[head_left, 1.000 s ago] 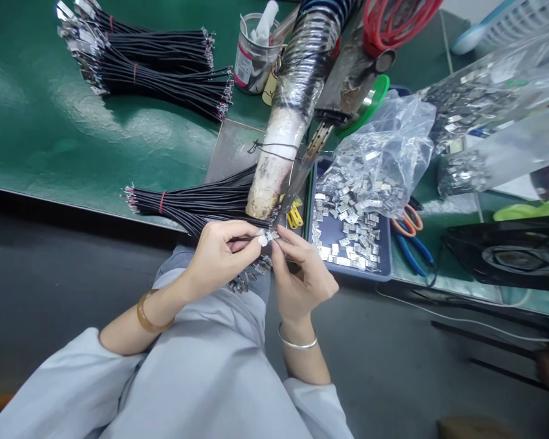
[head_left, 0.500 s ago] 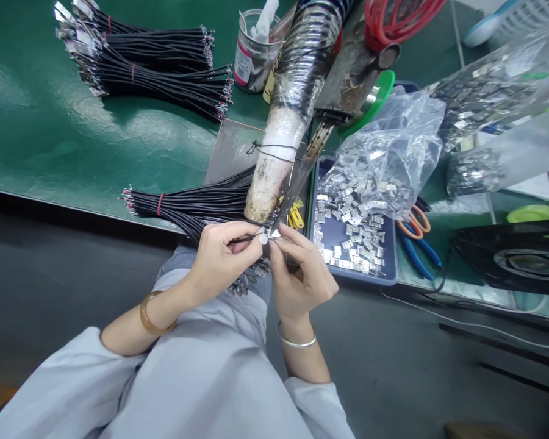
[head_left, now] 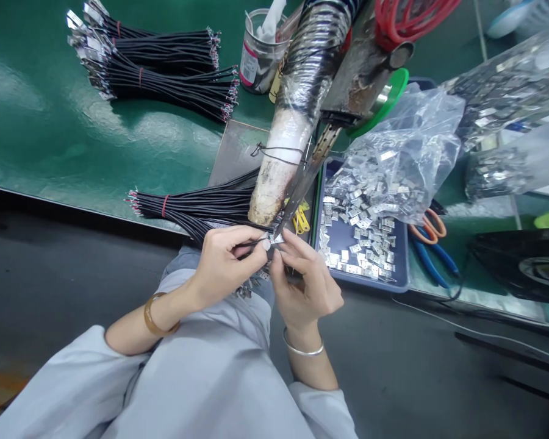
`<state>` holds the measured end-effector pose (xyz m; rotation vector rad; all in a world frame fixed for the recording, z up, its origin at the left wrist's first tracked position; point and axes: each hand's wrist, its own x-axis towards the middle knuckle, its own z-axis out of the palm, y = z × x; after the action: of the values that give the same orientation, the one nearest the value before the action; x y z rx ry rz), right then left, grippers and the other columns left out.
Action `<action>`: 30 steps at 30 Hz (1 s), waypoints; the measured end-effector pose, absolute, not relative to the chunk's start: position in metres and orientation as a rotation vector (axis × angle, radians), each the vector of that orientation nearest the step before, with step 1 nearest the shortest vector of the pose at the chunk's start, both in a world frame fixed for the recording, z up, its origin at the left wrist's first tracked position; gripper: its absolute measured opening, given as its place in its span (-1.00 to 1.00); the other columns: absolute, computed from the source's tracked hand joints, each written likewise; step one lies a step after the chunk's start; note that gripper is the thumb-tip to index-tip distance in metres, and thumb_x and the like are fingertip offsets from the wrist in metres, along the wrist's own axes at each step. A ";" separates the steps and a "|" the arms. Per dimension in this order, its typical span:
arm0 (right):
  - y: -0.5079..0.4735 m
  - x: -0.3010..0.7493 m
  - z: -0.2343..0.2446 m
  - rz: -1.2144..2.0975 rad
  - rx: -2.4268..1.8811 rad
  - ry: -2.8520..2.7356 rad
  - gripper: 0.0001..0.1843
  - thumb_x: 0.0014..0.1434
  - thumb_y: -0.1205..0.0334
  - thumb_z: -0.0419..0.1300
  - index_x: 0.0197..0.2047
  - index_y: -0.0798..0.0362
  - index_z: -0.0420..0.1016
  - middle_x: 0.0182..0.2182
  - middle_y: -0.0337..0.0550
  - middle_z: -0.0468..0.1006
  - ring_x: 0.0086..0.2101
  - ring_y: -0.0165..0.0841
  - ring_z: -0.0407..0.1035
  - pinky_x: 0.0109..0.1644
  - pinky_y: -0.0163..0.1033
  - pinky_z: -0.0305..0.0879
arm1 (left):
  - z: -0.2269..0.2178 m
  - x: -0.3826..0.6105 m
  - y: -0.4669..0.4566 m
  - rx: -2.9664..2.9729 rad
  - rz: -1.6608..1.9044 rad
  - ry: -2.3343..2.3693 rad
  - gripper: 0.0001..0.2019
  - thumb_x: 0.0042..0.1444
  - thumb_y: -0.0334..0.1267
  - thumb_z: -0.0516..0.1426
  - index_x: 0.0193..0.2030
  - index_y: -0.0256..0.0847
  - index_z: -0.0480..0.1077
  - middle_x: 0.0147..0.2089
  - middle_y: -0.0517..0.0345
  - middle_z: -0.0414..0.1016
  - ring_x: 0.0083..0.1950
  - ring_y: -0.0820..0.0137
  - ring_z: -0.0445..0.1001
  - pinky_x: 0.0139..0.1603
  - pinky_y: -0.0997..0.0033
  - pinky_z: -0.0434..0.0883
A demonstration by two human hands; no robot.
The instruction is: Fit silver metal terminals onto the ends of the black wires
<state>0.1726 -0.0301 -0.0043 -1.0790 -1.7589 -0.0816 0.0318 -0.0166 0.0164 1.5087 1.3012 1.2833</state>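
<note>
My left hand (head_left: pixel 226 259) pinches a thin black cable near its end, just below the table edge. My right hand (head_left: pixel 304 277) pinches a small metal clip (head_left: pixel 274 238) against that cable end, the two hands' fingertips touching. The clip sits right under the tip of a soldering tool (head_left: pixel 302 183) that slopes down from a wrapped machine arm (head_left: pixel 297 103). A bundle of black cables (head_left: pixel 196 206) tied with a red band lies beside my left hand. More finished cable ends hang in my lap under the hands.
A blue tray (head_left: pixel 396 277) with loose metal clips sits right of my hands, a clear bag of clips (head_left: pixel 393 164) resting on it. Orange and blue pliers (head_left: pixel 427 244) lie beside it. More cable bundles (head_left: pixel 155 70) and a glass jar (head_left: pixel 260 55) stand farther back on the green table (head_left: pixel 50 128).
Both hands stay pinched together at the tool tip; they hardly move. The view has drifted a little to the left.
</note>
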 end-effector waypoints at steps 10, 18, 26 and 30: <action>-0.029 0.185 -0.003 0.000 -1.060 -1.919 -0.89 0.37 0.40 0.19 -0.14 -0.02 0.43 -0.18 -0.10 0.74 -0.19 -0.35 0.68 -0.18 -0.32 0.59 | 0.021 0.018 -0.015 1.652 1.114 1.178 -0.83 0.18 -0.39 0.16 -0.34 -0.29 0.60 -0.51 0.23 0.50 -0.55 0.58 0.22 -0.52 0.58 0.19; -0.036 0.187 0.002 0.441 -1.215 -1.613 -0.91 0.35 0.27 0.24 -0.25 -0.02 0.45 -0.44 -0.34 0.53 -0.47 -0.46 0.51 -0.39 -0.39 0.47 | 0.020 -0.003 -0.019 1.946 1.093 0.976 -0.82 0.33 -0.32 0.17 -0.32 -0.22 0.55 -0.42 0.12 0.58 -0.39 0.44 0.46 -0.28 0.48 0.39; -0.041 0.189 0.000 -0.014 -1.143 -1.807 -0.87 0.33 0.32 0.29 -0.07 -0.06 0.55 -0.56 -0.44 0.55 -0.67 -0.54 0.31 -0.51 -0.42 0.29 | 0.024 -0.007 -0.006 1.578 0.782 0.912 -0.64 0.33 -0.24 0.11 -0.50 -0.28 0.47 -0.56 0.17 0.49 -0.54 0.51 0.34 -0.48 0.55 0.26; -0.044 0.182 0.006 -0.057 -1.115 -1.995 -0.89 0.31 0.34 0.29 -0.10 -0.03 0.55 -0.66 -0.48 0.43 -0.70 -0.55 0.19 -0.52 -0.39 0.19 | 0.023 -0.008 -0.007 1.545 0.758 0.875 -0.69 0.30 -0.25 0.12 -0.45 -0.29 0.51 -0.55 0.15 0.51 -0.52 0.49 0.38 -0.47 0.56 0.30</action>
<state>0.1816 -0.0439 0.0057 -1.1155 -1.9947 -0.0573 -0.0081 -0.0066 0.0234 1.5448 0.8746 0.7575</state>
